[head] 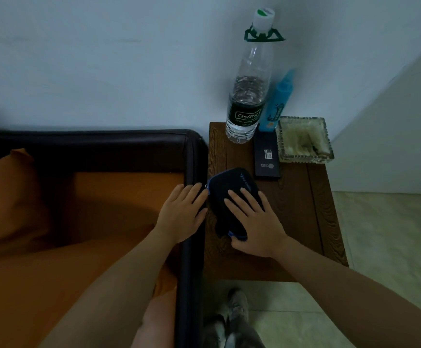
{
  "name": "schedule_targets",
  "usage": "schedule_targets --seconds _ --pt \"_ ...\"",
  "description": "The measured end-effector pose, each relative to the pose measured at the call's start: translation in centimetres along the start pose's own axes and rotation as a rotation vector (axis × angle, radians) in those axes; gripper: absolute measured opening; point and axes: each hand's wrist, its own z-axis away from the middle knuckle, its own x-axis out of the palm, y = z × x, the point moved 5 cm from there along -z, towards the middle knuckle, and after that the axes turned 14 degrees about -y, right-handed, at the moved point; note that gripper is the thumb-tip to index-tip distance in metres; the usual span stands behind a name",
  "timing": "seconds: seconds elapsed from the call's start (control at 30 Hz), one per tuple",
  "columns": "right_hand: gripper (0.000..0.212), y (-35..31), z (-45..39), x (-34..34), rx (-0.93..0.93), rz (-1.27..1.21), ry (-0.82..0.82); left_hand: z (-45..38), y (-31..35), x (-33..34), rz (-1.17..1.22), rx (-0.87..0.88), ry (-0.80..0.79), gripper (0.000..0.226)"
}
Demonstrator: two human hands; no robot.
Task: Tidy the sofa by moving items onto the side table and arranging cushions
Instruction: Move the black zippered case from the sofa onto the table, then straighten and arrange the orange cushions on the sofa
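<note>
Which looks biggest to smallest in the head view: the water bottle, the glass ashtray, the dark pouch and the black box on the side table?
1. Water bottle, clearly largest.
2. Dark pouch and glass ashtray: they look alike in size, and the right hand covers part of the pouch, so no ranking.
3. Black box, smallest.

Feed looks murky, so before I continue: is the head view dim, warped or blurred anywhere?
Head view: dim, bluish light; wide-angle bending leans the water bottle and table edges; the dark pouch under the right hand shows little detail; the blue bottle looks soft.
</note>
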Motion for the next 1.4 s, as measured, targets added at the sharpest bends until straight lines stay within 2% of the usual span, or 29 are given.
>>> schedule_targets --seconds 0.3,0.63,1.17,1.4 --pt "0.086 -0.1 -3.6 -1.3 0.235 -0.034 0.027 -0.5 0.1 0.6 0.014 -0.01 -0.002 0.046" --pt "0.088 1.3 -7.4 -2.3 0.297 -0.008 0.059 -2.7 -1.5 0.9 0.005 -0.085 -0.033 0.049" --pt "0.089 2.6 -8.4 -3.1 0.269 -0.02 0.087 -4.7 -1.6 -0.7 -0.008 -0.101 -0.009 0.048" --pt "0.081 2.8 -7.0 -4.1 0.201 0.008 0.07 -3.2 -1.2 -1.8 -0.018 -0.132 -0.044 0.048"
